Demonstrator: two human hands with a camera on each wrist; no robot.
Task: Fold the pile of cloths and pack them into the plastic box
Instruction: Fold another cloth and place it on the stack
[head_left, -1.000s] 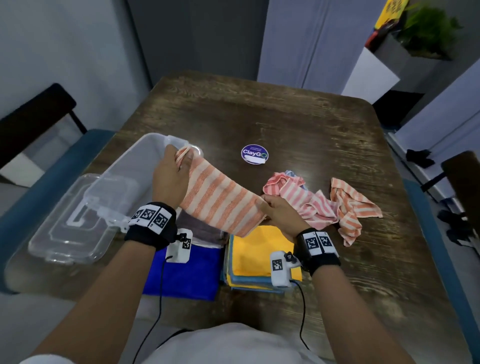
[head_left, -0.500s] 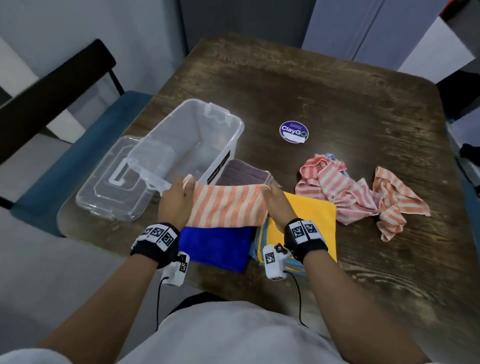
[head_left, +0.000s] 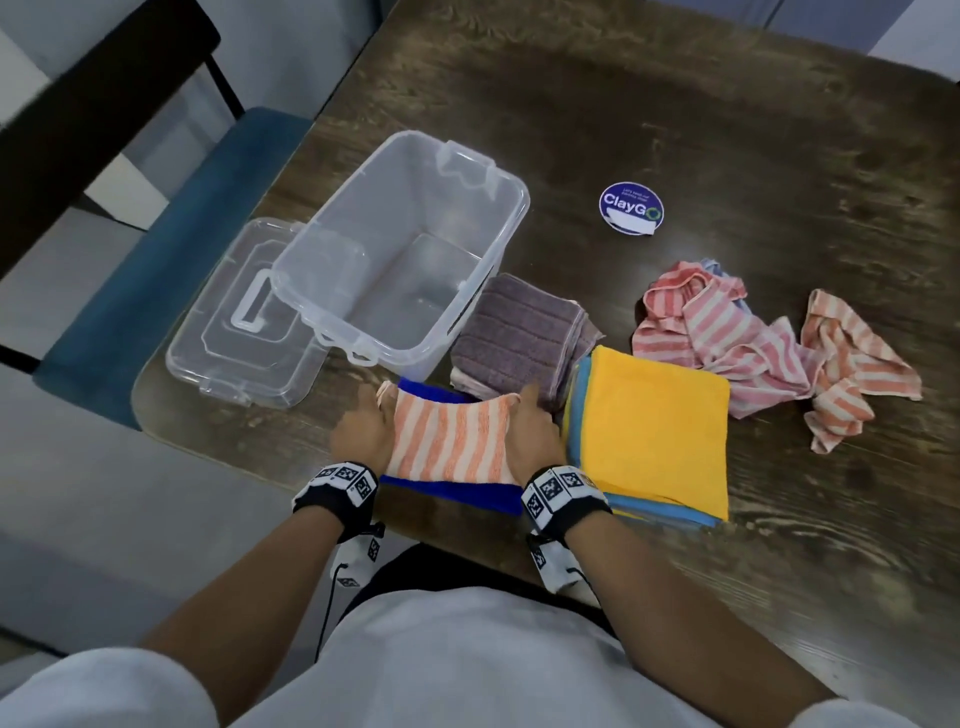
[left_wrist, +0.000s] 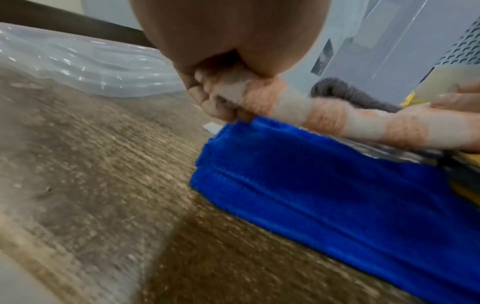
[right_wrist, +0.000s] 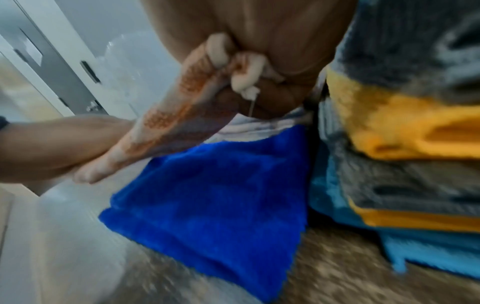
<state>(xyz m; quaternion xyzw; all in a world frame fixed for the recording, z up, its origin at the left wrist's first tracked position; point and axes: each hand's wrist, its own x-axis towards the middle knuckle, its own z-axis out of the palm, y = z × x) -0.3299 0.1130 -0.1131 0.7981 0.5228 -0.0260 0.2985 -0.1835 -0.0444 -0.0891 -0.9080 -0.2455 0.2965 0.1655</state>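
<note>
The only readable text is "ClayGo", white on a round dark-blue sticker (head_left: 631, 208) that lies flat on the wooden table (head_left: 727, 130), well beyond the fingers (head_left: 528, 404) of the right hand (head_left: 535, 436) and to their right; its smaller line above is too tiny to read.

Dark wood-grain table (head_left: 675, 130). Black chair back (head_left: 93, 88) at left, blue seat cushion (head_left: 171, 228) under table edge. Grey floor (head_left: 93, 545). Pale wall (head_left: 296, 47) behind. Grey door (right_wrist: 57, 67), blurred.

Hard for us to see
At the box's (head_left: 337, 218) 6 o'clock, the striped cloth (head_left: 451, 441) hides most of the blue cloth (head_left: 457, 492).
</note>
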